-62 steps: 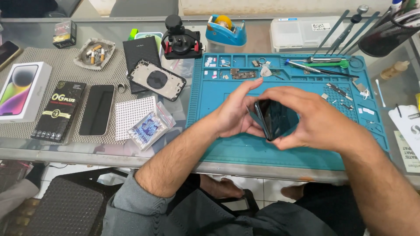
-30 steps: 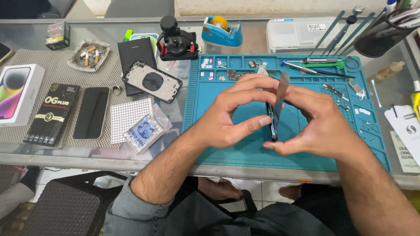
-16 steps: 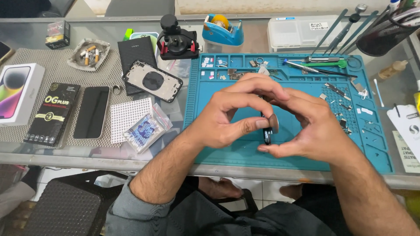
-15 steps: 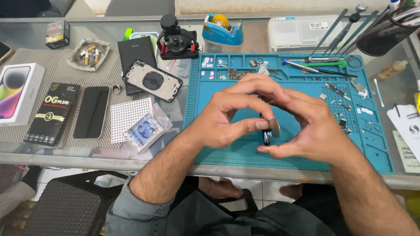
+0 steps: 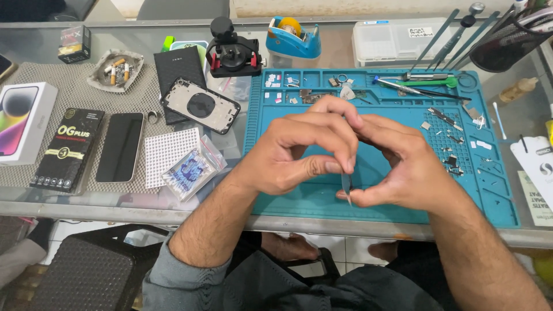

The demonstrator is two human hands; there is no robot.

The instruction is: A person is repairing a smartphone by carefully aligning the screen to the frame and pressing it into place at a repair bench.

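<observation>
My left hand and my right hand meet over the teal repair mat and both grip a thin dark phone part. The part stands on edge, so only a narrow sliver shows between my fingertips; the rest is hidden behind my fingers. My left thumb presses against it from the left. My right thumb and fingers pinch it from the right and below.
A phone back housing, a dark phone, a black box, a white phone box and a plastic bag lie left of the mat. Tweezers and screwdrivers, small parts, a tape dispenser and an ashtray sit behind.
The phone part was held broadside, then turned on edge. My hands have closed tighter around it and lowered slightly toward the mat.
</observation>
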